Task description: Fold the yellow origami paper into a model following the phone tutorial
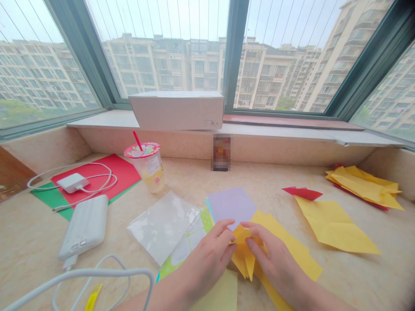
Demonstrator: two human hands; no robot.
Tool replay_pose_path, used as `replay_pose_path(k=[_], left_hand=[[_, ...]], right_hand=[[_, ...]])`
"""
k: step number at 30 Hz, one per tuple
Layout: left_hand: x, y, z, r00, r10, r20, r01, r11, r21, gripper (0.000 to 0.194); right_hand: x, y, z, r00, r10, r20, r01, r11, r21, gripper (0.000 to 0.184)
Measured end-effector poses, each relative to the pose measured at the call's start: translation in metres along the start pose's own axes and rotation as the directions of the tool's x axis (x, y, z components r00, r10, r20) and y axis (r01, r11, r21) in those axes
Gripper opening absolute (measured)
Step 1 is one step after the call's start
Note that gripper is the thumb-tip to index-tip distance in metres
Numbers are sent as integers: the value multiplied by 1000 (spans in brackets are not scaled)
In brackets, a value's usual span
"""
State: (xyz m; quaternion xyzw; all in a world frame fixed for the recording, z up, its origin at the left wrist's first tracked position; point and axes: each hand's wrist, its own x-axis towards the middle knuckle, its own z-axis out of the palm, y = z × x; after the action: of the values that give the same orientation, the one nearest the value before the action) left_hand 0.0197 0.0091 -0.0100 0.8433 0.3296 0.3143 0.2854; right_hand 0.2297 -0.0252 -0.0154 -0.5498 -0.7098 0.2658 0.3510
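Observation:
Between my two hands is a folded piece of yellow paper (244, 258), with pointed flaps hanging down toward me. My left hand (218, 246) pinches its left side, fingers bent and thumb against the fold. At the other side my right hand (269, 246) grips the paper between thumb and fingers. Yellow sheets (288, 237) lie under and beside my right hand. Just beyond the fingers rests a lilac paper sheet (231, 207). A pale yellow sheet (220, 293) lies below my left wrist, and part of it is hidden by my forearm.
Left stand a drink cup (152, 168) with a straw, a white power bank (86, 224), and a charger (73, 183) on red paper (119, 172). A clear plastic sleeve (165, 224) lies left of centre. Folded yellow papers (363, 183) sit far right; a white box (180, 112) stands on the sill.

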Motion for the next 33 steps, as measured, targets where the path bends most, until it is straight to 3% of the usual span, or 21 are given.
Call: replay_pose_path(k=[4, 6, 8, 12, 16, 22, 25, 29, 33], left_hand=[[0, 5, 1, 993, -117, -27, 112, 983, -146, 24], [2, 10, 1, 982, -186, 18, 184, 946, -267, 35], [5, 15, 0, 970, -231, 76, 243, 896, -373, 33], [8, 21, -3, 947, -305, 98, 315, 827, -466, 19], [9, 20, -4, 908, -412, 73, 395, 785, -477, 25], [11, 23, -3, 896, -410, 167, 422, 676, -603, 33], [12, 24, -2, 888, -434, 150, 413, 611, -676, 30], [12, 22, 0, 861, -502, 85, 391, 545, -741, 27], [12, 23, -2, 835, -546, 75, 384, 479, -790, 28]], right_hand=[[3, -11, -2, 999, -16, 45, 8, 983, 182, 22], [3, -16, -3, 997, -40, 65, 23, 971, 237, 22], [4, -20, -4, 997, -40, 68, 21, 967, 254, 20], [3, -24, -4, 999, 48, 1, -47, 972, 229, 16], [4, -22, -4, 985, 171, -38, -157, 956, 248, 18], [5, -17, 1, 979, 190, -77, -156, 935, 319, 18], [4, -14, 4, 972, 199, -122, -144, 923, 357, 25], [2, -12, 6, 980, 98, -174, -35, 942, 334, 22], [1, -11, 8, 970, -63, -233, 112, 973, 202, 20]])
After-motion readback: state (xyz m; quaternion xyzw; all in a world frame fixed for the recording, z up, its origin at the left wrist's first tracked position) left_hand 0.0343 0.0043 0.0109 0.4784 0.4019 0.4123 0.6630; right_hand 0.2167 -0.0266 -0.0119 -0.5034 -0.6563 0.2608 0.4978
